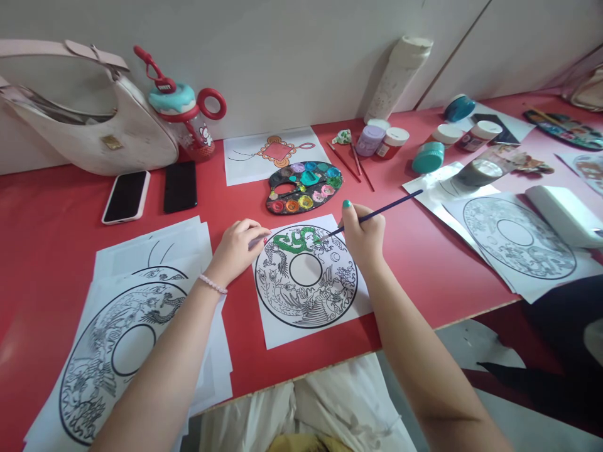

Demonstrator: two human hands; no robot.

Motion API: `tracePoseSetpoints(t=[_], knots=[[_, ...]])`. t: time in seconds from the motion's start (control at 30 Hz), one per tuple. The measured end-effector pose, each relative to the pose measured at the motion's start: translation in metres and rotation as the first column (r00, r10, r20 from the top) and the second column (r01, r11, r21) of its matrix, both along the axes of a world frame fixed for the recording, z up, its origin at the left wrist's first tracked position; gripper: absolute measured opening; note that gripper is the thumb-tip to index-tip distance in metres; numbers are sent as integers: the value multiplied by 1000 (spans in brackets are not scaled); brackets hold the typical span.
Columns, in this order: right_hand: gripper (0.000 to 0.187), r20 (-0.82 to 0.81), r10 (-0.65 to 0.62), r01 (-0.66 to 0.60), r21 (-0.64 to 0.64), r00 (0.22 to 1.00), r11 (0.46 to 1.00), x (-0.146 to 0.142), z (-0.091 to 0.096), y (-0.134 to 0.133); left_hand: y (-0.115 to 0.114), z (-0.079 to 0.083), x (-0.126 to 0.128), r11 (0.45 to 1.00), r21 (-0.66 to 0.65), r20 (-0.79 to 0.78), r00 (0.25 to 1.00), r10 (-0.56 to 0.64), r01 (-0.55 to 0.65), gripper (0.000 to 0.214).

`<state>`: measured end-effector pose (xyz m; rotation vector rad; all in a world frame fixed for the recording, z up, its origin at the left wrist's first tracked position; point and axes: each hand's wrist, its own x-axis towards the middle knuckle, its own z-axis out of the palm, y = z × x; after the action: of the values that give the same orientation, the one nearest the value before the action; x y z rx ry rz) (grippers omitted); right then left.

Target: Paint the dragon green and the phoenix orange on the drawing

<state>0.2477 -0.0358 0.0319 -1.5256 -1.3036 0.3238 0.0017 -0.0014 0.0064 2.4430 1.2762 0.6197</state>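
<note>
A sheet with a round line drawing (pixel 306 279) lies on the red table (pixel 424 263) in front of me. Part of its top is painted green. My right hand (pixel 362 235) is closed on a thin blue paintbrush (pixel 377 214), whose tip touches the green area. My left hand (pixel 238 248) rests with curled fingers on the sheet's upper left corner, pressing it down. A paint palette (pixel 304 186) with several colour wells lies just beyond the sheet.
A stack of printed sheets (pixel 127 333) lies at the left. Two phones (pixel 126 196) (pixel 179 186), a white bag (pixel 89 119) and a bottle (pixel 186 122) sit at the back left. Paint jars (pixel 391 141), spare brushes (pixel 353 162) and more drawings (pixel 518 238) fill the right side.
</note>
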Motion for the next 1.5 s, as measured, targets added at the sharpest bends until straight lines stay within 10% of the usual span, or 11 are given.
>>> tracePoseSetpoints(t=[0.83,1.5], knots=[[26,-89,-135,147,142,987,979,25,-8,17,0,-1,-1,1000,-2,10,1000,-10,10,22],[37,-105,-67,61,-65,992,996,41,-42,42,1,-7,-3,1000,11,50,999,-14,13,23]])
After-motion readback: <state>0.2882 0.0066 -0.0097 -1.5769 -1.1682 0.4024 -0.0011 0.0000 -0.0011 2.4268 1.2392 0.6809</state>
